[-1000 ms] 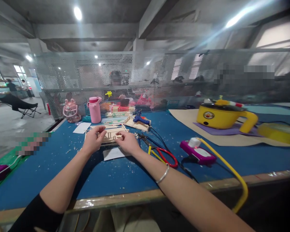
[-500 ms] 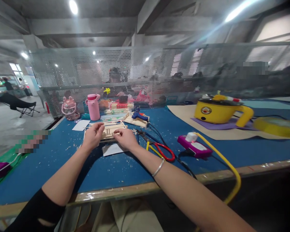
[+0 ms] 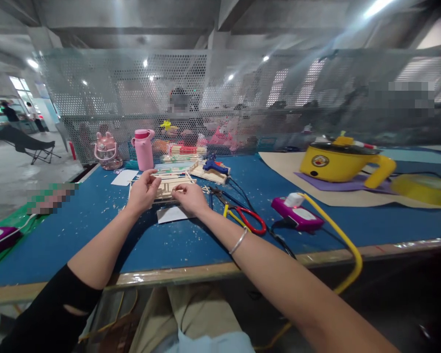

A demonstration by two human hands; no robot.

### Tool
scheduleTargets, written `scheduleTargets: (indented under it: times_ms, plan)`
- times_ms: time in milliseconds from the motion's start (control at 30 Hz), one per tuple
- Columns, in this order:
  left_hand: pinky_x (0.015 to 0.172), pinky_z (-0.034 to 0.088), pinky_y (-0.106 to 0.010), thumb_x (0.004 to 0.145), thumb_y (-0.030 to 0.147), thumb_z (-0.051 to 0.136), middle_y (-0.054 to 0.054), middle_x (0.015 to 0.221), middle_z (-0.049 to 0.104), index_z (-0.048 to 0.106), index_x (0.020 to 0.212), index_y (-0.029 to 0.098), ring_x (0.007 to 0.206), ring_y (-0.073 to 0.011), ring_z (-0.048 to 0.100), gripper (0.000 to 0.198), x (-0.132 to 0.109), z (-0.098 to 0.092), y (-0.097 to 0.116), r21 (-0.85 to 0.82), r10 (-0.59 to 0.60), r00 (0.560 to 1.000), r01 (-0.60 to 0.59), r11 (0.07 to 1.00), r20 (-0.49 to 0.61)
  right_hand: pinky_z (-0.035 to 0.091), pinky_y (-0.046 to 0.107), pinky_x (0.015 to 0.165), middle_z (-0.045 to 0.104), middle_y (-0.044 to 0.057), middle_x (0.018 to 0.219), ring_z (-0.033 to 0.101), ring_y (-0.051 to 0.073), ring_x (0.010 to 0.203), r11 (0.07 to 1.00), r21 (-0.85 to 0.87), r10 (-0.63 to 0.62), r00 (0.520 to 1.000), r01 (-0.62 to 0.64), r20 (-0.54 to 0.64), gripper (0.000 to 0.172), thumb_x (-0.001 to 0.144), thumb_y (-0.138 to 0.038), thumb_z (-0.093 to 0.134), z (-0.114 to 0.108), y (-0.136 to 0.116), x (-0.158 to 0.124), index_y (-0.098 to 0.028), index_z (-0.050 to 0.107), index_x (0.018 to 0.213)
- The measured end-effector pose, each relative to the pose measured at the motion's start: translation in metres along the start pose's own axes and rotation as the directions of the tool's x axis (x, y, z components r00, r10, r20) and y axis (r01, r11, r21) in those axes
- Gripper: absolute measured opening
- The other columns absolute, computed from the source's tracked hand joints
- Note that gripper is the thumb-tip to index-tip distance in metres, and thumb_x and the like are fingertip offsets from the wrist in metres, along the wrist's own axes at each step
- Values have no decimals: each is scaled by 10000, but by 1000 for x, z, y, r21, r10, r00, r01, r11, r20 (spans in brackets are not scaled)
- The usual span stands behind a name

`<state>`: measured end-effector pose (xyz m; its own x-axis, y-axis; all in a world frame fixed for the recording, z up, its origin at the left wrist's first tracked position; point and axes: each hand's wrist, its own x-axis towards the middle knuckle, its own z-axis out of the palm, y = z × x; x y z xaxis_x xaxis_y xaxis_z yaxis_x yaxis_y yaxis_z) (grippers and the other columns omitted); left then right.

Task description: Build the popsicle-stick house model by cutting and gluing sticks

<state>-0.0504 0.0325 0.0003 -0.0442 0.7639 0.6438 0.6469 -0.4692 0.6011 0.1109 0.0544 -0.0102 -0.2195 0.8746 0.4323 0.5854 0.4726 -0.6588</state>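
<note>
A small frame of pale wooden sticks (image 3: 166, 189) lies on the blue table, with loose sticks around it. My left hand (image 3: 144, 190) is at its left side, fingers curled and thumb toward the frame; what they grip, if anything, is hidden. At the right side of the frame, my right hand (image 3: 189, 196) pinches at its edge, and the fingertips cover whatever small piece is there. Partly under my right hand lies a white paper (image 3: 171, 214). Behind the frame, a blue glue gun (image 3: 213, 166) rests on a wooden piece.
Pliers with red and yellow handles (image 3: 253, 220) lie right of my right hand. A purple power strip (image 3: 297, 215) with a yellow cord sits further right, before a yellow electric pot (image 3: 330, 164). A pink bottle (image 3: 143, 151) stands behind, near a mesh partition (image 3: 132, 93).
The view has tilted down slightly, so everything sits higher in the picture. Both hands stay at the stick frame, with only slight finger movement.
</note>
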Motion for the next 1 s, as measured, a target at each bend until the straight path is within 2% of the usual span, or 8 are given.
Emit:
scheduleTargets:
  times_ms: [267,500,600,700,900,1000]
  plan:
    - [639,405,-251,807,369,416,-27,758,602,474,1089,152,657,-127,536,361,0,-1,1,-6,0,1000,0,1000,-3,378,206,562,663,28,668,549,121,591,999,-18,33,999,-32,19,232,659,-266,568,-6,2,-1,-157,695,820]
    - [706,422,-271,782,327,459,-38,798,617,486,1081,153,742,-142,563,347,-1,-1,1,35,42,999,-42,998,-2,401,219,614,679,38,712,573,134,632,999,-41,1,1000,0,18,217,674,-238,551,-6,3,-2,-160,706,803]
    - [726,437,-282,746,286,497,-49,826,623,485,1087,148,776,-151,581,368,-1,-3,2,-1,46,995,-46,999,86,405,215,607,674,35,695,571,132,616,1000,-28,10,1000,-9,20,232,654,-228,565,-6,2,-1,-152,702,824]
    - [749,448,-290,676,230,563,-64,891,623,453,1140,148,832,-165,594,484,0,-6,2,-35,45,979,-38,999,198,400,207,566,653,23,625,552,119,561,1000,16,17,999,-18,48,202,645,-236,575,-3,2,1,-144,698,778]
    - [753,451,-305,654,217,589,-68,909,625,439,1174,158,828,-170,596,545,2,-6,0,21,43,973,-49,999,226,340,186,409,519,-25,419,462,91,389,968,181,151,981,-171,123,191,651,-229,572,2,-3,2,-116,654,783]
    - [779,438,-311,654,225,589,-71,923,624,420,1193,149,836,-169,582,570,2,-8,2,50,70,977,-81,995,204,342,184,405,504,-34,403,457,92,378,959,187,185,971,-211,150,225,648,-212,570,-2,-5,2,-117,639,841]
